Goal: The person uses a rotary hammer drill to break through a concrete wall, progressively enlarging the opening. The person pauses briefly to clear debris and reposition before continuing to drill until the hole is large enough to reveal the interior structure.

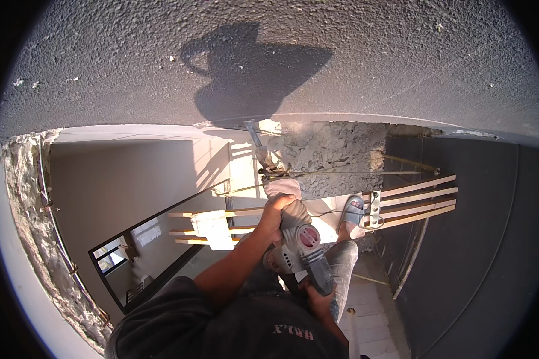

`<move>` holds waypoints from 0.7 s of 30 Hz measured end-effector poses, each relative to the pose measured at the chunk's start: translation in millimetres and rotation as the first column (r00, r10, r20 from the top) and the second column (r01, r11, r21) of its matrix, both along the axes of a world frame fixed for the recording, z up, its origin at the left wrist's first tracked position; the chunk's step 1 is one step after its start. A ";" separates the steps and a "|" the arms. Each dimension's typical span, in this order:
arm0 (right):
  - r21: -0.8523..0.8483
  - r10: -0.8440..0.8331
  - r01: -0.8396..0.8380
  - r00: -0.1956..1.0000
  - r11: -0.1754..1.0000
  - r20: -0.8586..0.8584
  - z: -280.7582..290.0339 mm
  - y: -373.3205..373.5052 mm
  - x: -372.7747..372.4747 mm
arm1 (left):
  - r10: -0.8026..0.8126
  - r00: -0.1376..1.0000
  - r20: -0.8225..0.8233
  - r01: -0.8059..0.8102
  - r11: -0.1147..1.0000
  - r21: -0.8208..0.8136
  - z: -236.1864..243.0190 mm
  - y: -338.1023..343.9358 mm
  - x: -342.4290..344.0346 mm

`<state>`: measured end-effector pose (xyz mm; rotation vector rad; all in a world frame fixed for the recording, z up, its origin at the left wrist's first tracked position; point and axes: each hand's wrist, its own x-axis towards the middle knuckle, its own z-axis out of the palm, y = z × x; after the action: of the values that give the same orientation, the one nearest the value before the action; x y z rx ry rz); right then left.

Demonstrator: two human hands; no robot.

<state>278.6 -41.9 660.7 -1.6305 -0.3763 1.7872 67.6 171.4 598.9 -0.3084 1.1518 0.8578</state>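
Note:
A dusty grey demolition hammer (293, 230) runs from near my body up toward the wall. My left hand (274, 214) is wrapped round its front barrel. Lower down, my right hand (318, 299) closes on the rear handle, its fingers partly hidden behind the tool. A pale pinkish wrap (283, 188) covers the tool's nose. Past it, the chisel bit (254, 134) points up and left, its tip at the lower edge of the grey textured wall (371, 72). Beside the bit lies broken, dusty masonry (332, 146).
Wooden slats (416, 200) extend right and left beneath me. My foot in a blue slide sandal (352, 210) stands by a white power strip (375, 209) with a cable. A white board (214, 230) rests on the left slats. A broken wall edge (27, 179) rises far left.

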 end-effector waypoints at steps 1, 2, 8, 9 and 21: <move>-0.025 0.019 -0.020 1.000 0.999 -0.020 3.5 5.6 0.1 | -0.007 0.999 -0.032 0.007 1.000 -0.003 4.2 3.1 2.2; -0.054 0.037 -0.039 0.999 0.998 -0.040 10.2 15.3 -0.2 | -0.015 0.998 -0.063 0.014 1.000 -0.009 7.4 5.0 3.7; -0.024 0.120 -0.120 0.993 0.992 -0.023 10.1 27.0 1.7 | 0.052 0.999 -0.014 -0.052 0.999 0.002 10.7 12.7 4.2; -0.013 0.134 -0.134 0.991 0.991 -0.031 8.9 28.7 2.1 | 0.052 0.999 -0.003 -0.052 0.999 -0.012 10.9 13.2 3.6; 0.099 0.025 -0.021 0.999 0.995 -0.043 18.2 105.2 -57.6 | 0.019 0.992 0.123 -0.025 0.998 0.051 -18.4 60.4 -44.3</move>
<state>221.1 63.3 678.9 -1.5214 -0.4577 1.7896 23.4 231.8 580.5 -0.3265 1.0118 0.8750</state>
